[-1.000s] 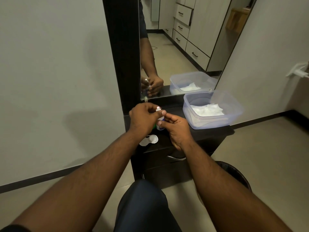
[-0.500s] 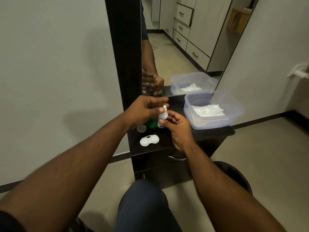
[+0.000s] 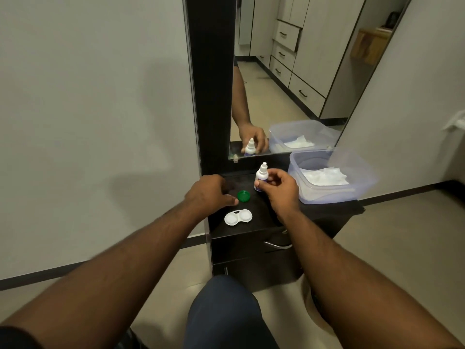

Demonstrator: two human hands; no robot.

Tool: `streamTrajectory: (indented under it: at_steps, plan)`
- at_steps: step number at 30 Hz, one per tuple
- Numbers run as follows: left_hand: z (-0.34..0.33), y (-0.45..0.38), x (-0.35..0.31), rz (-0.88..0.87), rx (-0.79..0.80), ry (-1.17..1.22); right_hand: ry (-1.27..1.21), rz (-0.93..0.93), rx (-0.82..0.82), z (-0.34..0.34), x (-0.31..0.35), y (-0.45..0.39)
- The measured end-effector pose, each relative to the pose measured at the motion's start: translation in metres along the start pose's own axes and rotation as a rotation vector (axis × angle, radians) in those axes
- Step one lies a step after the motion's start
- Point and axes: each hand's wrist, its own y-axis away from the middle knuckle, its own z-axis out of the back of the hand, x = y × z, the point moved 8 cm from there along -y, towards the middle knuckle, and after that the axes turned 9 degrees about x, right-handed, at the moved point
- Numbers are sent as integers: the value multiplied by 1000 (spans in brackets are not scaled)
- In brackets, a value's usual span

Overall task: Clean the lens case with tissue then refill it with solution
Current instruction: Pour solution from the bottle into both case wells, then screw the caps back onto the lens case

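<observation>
With the white two-well plastic lens case [image 3: 238, 217] lying open at centre frame, right hand [image 3: 279, 188] is gripping the uncapped white solution bottle [image 3: 260, 176] upright, likely for refilling; left hand [image 3: 210, 195] is hovering, fingers loosely curled, holding nothing.

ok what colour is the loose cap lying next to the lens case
Green. The cap lies on the dark cabinet top just behind the white lens case, clearest in the head view.

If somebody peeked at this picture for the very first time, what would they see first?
Probably the small white bottle, pinched upright in the right hand over the dark cabinet top. Next, the open white lens case near the front edge, with a green cap just behind it and the left hand beside them holding nothing. To the right stands a clear plastic tub with white tissue inside.
</observation>
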Motion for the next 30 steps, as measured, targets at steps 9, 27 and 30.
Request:
streamTrajectory:
  at_steps: [9,27,30]
  plan:
    - [-7,-6,-14,-143,193,-321,-107,149,-107,23,17,35]
    - [39,84,10,-151,-361,519,442,296,627,-33,11,54]
    - [25,115,29,-133,-438,607,456,328,623,-37,12,56]
